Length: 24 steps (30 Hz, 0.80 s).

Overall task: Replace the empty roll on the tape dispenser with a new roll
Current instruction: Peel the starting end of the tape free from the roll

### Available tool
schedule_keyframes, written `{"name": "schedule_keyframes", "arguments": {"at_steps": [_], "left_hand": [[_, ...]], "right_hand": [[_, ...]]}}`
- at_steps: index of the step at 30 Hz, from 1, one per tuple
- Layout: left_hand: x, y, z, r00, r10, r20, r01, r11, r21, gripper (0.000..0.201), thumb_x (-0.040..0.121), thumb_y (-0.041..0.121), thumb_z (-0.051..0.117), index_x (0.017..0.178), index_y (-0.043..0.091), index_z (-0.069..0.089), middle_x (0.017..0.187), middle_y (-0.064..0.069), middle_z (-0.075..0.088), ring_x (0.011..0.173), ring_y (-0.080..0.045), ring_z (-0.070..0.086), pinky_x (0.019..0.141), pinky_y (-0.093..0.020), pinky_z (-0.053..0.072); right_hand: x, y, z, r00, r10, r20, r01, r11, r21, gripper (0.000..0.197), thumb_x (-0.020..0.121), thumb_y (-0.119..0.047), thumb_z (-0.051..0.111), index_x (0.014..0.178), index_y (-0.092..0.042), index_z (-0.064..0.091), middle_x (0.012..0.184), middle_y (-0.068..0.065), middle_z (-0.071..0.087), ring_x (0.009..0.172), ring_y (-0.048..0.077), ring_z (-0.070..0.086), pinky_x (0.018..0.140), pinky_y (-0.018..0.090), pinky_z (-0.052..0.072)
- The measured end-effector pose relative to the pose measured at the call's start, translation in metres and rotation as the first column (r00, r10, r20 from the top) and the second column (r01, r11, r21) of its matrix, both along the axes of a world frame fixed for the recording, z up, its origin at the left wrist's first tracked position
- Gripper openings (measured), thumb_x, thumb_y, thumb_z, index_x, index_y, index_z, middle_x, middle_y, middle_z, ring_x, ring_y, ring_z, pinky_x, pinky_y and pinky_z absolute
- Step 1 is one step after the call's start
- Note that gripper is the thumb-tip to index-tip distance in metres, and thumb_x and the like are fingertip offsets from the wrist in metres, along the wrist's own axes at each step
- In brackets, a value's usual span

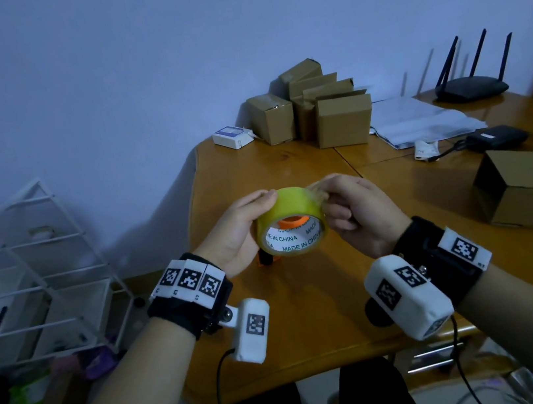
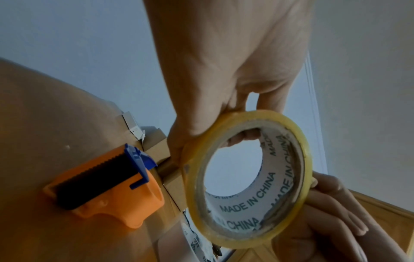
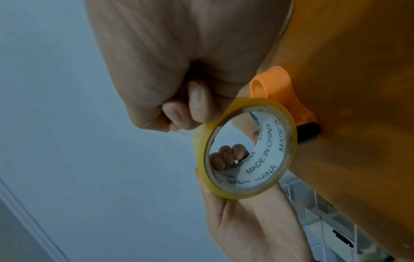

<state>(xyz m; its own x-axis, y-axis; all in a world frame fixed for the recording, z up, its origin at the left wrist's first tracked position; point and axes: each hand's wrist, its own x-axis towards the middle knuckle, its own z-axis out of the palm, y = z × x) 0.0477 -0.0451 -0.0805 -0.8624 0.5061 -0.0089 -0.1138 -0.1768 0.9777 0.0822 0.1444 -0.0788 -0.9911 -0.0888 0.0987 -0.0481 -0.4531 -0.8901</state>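
Tape roll (image 1: 290, 220), yellow with a white core printed "MADE IN CHINA", is held up above the wooden table (image 1: 310, 316), between both hands, its open core facing the head camera; going left to right: a white wire rack (image 1: 36, 270) stands on the floor off the table's left edge; the left hand (image 1: 238, 232) cups the roll's left side, thumb on top and fingers curled round the far rim, fingertips showing through the core in the right wrist view; the orange tape dispenser (image 2: 107, 187) lies on the table just beneath and behind the roll, its blue guard and dark toothed blade showing, its spool seemingly bare; the right hand (image 1: 353, 213) is curled at the roll's upper right, thumb and forefinger pinching what looks like the loose tape end, though the strip itself is too faint to be sure; cardboard boxes (image 1: 313, 108) and a router (image 1: 471, 86) sit well apart at the back

By my reading the step in hand is freeing the tape's end on the new roll; the next move calls for lowering the roll squarely onto the dispenser's spool, the freed end fed toward the blade
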Motion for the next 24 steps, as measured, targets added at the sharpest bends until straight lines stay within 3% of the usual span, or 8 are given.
{"name": "schedule_keyframes", "arguments": {"at_steps": [3, 5, 8, 10, 13, 18, 22, 24], "left_hand": [[0.002, 0.002, 0.001, 1.000, -0.019, 0.000, 0.019, 0.999, 0.032, 0.038, 0.098, 0.020, 0.050, 0.125, -0.007, 0.051, 0.108, -0.024, 0.060, 0.096, -0.028, 0.064, 0.090, -0.036, 0.053], [0.001, 0.002, 0.000, 1.000, -0.013, -0.009, 0.013, 1.000, 0.020, 0.040, 0.098, 0.021, 0.051, 0.124, -0.010, 0.050, 0.111, -0.025, 0.057, 0.099, -0.031, 0.061, 0.094, -0.040, 0.051], [0.000, -0.001, 0.002, 1.000, 0.000, -0.018, 0.000, 1.000, -0.015, 0.052, 0.098, 0.025, 0.053, 0.125, -0.018, 0.043, 0.118, -0.024, 0.053, 0.107, -0.035, 0.054, 0.105, -0.051, 0.041], [-0.001, -0.003, 0.004, 0.999, 0.027, -0.030, -0.027, 0.999, -0.023, 0.052, 0.098, 0.024, 0.052, 0.127, -0.018, 0.042, 0.118, -0.024, 0.054, 0.106, -0.034, 0.055, 0.102, -0.049, 0.042], [-0.003, -0.007, 0.005, 0.997, 0.041, -0.062, -0.044, 0.998, -0.049, 0.047, 0.097, 0.024, 0.052, 0.125, -0.013, 0.048, 0.115, -0.025, 0.056, 0.104, -0.033, 0.058, 0.095, -0.042, 0.047], [-0.004, -0.009, 0.005, 0.996, 0.052, -0.068, -0.055, 0.997, -0.054, 0.042, 0.095, 0.024, 0.055, 0.120, -0.010, 0.053, 0.111, -0.023, 0.058, 0.100, -0.033, 0.060, 0.092, -0.041, 0.049], [-0.004, -0.010, 0.004, 0.995, 0.052, -0.083, -0.059, 0.995, -0.084, 0.017, 0.094, 0.023, 0.056, 0.088, 0.008, 0.060, 0.089, -0.014, 0.062, 0.085, -0.026, 0.063, 0.082, -0.035, 0.048], [-0.003, -0.010, 0.004, 0.993, 0.048, -0.106, -0.060, 0.992, -0.113, 0.017, 0.096, 0.022, 0.054, 0.085, 0.009, 0.058, 0.081, -0.008, 0.062, 0.078, -0.020, 0.062, 0.074, -0.029, 0.048]], "right_hand": [[0.001, 0.001, 0.000, 0.999, 0.027, 0.027, -0.025, 0.995, -0.094, 0.024, 0.096, -0.004, 0.042, 0.078, -0.001, 0.056, 0.056, -0.001, 0.028, 0.036, 0.004, 0.030, 0.029, 0.014, 0.023], [0.002, 0.002, 0.001, 0.999, 0.036, 0.027, -0.033, 0.995, -0.099, 0.025, 0.097, -0.005, 0.041, 0.078, -0.001, 0.056, 0.053, -0.003, 0.029, 0.036, 0.004, 0.030, 0.030, 0.015, 0.024], [0.003, 0.006, 0.006, 1.000, 0.013, -0.018, -0.011, 0.995, 0.096, 0.022, 0.100, -0.009, 0.042, 0.086, 0.000, 0.057, 0.054, 0.000, 0.031, 0.041, 0.009, 0.033, 0.036, 0.020, 0.027], [0.003, 0.008, 0.009, 1.000, -0.010, -0.022, 0.015, 0.970, 0.243, 0.015, 0.100, -0.010, 0.046, 0.096, -0.002, 0.058, 0.061, 0.004, 0.040, 0.044, 0.012, 0.038, 0.039, 0.022, 0.030], [0.002, 0.010, 0.012, 1.000, -0.011, -0.025, 0.017, 0.963, 0.268, 0.017, 0.100, -0.003, 0.047, 0.114, -0.005, 0.056, 0.072, 0.008, 0.057, 0.049, 0.014, 0.050, 0.042, 0.022, 0.040], [0.002, 0.008, 0.012, 0.996, 0.014, -0.090, 0.017, 0.943, 0.333, 0.021, 0.101, -0.005, 0.045, 0.096, 0.003, 0.063, 0.075, 0.011, 0.062, 0.065, 0.018, 0.057, 0.059, 0.022, 0.052], [0.004, 0.007, 0.012, 0.997, 0.025, -0.078, 0.005, 0.934, 0.357, 0.035, 0.096, -0.032, 0.056, 0.094, 0.002, 0.061, 0.076, 0.012, 0.060, 0.066, 0.018, 0.057, 0.061, 0.025, 0.051], [0.004, 0.007, 0.011, 0.995, 0.008, -0.097, 0.036, 0.895, 0.445, 0.036, 0.089, -0.037, 0.063, 0.093, -0.002, 0.061, 0.075, 0.010, 0.059, 0.063, 0.016, 0.056, 0.058, 0.025, 0.050]]}}
